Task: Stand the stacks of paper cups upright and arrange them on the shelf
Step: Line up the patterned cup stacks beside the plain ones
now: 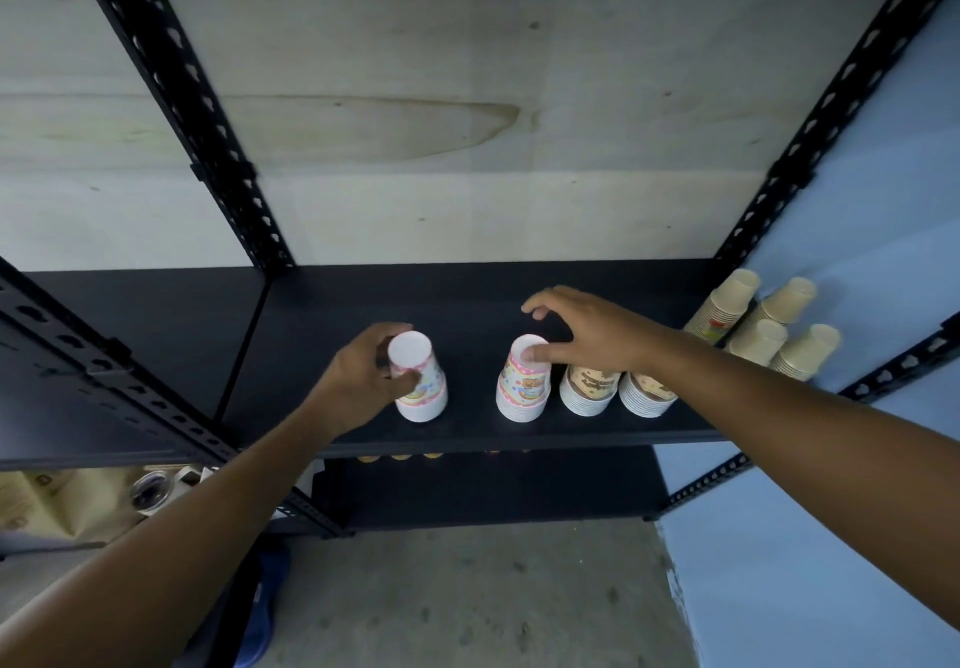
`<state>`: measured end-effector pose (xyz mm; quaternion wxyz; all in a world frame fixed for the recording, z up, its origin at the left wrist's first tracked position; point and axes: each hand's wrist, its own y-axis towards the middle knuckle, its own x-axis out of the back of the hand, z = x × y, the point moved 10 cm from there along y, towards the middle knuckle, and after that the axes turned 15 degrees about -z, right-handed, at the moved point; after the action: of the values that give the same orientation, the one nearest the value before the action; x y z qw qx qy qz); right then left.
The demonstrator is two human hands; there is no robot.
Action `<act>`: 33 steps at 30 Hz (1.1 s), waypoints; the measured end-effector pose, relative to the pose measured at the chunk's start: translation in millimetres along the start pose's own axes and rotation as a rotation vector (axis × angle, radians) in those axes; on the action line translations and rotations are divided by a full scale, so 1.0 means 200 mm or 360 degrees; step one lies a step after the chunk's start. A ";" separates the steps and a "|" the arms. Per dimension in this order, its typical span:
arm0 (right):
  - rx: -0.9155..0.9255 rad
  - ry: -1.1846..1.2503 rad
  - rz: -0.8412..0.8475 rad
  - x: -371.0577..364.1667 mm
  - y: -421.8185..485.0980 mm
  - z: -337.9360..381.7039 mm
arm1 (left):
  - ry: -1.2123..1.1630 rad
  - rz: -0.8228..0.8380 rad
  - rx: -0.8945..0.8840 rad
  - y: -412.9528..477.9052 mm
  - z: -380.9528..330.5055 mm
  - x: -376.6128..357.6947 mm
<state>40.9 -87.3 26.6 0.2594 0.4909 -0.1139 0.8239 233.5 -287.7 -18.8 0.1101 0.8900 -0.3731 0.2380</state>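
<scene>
On the black shelf (467,303), two white-and-pink patterned cup stacks stand upside down near the front edge. My left hand (358,381) grips the left patterned stack (423,392) around its upper part. My right hand (587,329) rests its thumb on the top of the right patterned stack (522,389), with the other fingers spread above and behind it. Right of that stand two brown-printed stacks (589,389) (647,394), partly hidden under my right wrist. Several beige stacks (763,319) stand upright at the shelf's far right.
Black perforated uprights (208,111) (831,111) frame the shelf against a pale wall. A lower shelf (493,490) sits beneath, and a neighbouring rack at the left holds cardboard and a tape roll (148,490). A blue object (265,605) lies on the concrete floor.
</scene>
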 end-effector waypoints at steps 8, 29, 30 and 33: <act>-0.0195 0.0079 -0.0361 0.30 -0.04 -0.20 | -0.0065 0.0064 -0.0066 -0.01 -0.13 -0.22; -0.0533 0.0142 -0.0392 0.47 -0.53 -0.79 | 0.0363 -0.0271 -0.0901 -0.04 -0.74 -0.42; -0.0511 0.0121 -0.0342 0.45 -0.54 -0.80 | 0.0404 -0.0149 -0.1032 -0.05 -0.82 -0.52; -0.0433 0.0090 -0.0241 0.37 -0.55 -0.80 | 0.0676 0.0199 -0.1250 -0.09 -0.95 -0.83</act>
<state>-47.5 98.8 4.5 0.3880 0.4351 -0.1798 0.7923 80.2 -103.4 61.0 0.4989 0.6880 -0.4573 0.2620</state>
